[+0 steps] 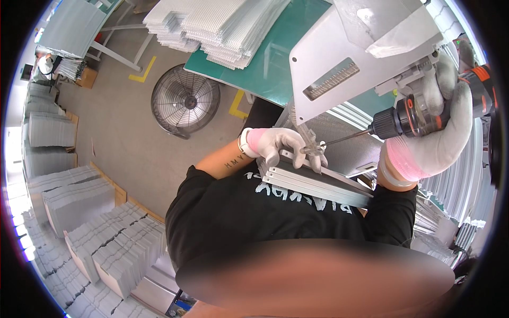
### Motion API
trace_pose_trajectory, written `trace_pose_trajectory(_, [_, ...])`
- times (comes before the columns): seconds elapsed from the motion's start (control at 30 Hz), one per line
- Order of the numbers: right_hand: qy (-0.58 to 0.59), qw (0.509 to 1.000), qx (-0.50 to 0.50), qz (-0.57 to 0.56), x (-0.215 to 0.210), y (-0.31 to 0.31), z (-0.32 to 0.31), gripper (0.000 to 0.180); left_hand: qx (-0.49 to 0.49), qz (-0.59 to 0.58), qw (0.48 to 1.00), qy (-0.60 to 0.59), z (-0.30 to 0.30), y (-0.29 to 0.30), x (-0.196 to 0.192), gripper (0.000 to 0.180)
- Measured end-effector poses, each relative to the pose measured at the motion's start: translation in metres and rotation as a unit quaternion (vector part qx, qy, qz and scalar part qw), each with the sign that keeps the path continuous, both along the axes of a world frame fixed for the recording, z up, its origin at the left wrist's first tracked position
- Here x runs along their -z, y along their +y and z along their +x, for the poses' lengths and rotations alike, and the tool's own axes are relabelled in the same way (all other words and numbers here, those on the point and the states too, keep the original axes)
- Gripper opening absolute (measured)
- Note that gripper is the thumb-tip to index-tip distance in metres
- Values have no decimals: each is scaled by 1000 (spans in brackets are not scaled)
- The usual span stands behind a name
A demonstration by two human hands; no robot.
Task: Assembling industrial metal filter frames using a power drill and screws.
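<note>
My right hand, in a pale glove with a pink cuff, is wrapped round a black and orange power screwdriver. Its long thin bit points left, and the tip meets a small shiny piece that may be a screw. At that tip, my left hand, gloved alike, has its fingers curled in; exactly what they pinch is hidden. Just below them lie stacked silver metal bars with small holes at their ends. Behind the bit stands a fine-mesh metal panel.
A pale metal plate with a slot rises above the hands. White mesh sheets are piled on a green table. A round floor fan stands to the left. Stacks of pale panels line the lower left.
</note>
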State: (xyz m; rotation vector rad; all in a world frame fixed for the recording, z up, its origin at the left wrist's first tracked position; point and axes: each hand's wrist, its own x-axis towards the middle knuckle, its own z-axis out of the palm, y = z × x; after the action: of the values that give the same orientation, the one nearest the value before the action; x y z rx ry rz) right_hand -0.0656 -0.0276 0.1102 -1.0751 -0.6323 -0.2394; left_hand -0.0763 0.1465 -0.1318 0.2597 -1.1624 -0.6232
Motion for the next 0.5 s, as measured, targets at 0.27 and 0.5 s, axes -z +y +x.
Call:
trace_pose_trajectory(0.27, [36, 999, 36, -6, -1, 8, -1, 12, -185, 132, 972, -64, -2, 15, -14, 21])
trace_pose_trajectory(0.5, [68, 995, 35, -70, -2, 21, -10, 17, -259, 201, 940, -92, -9, 20, -24, 18])
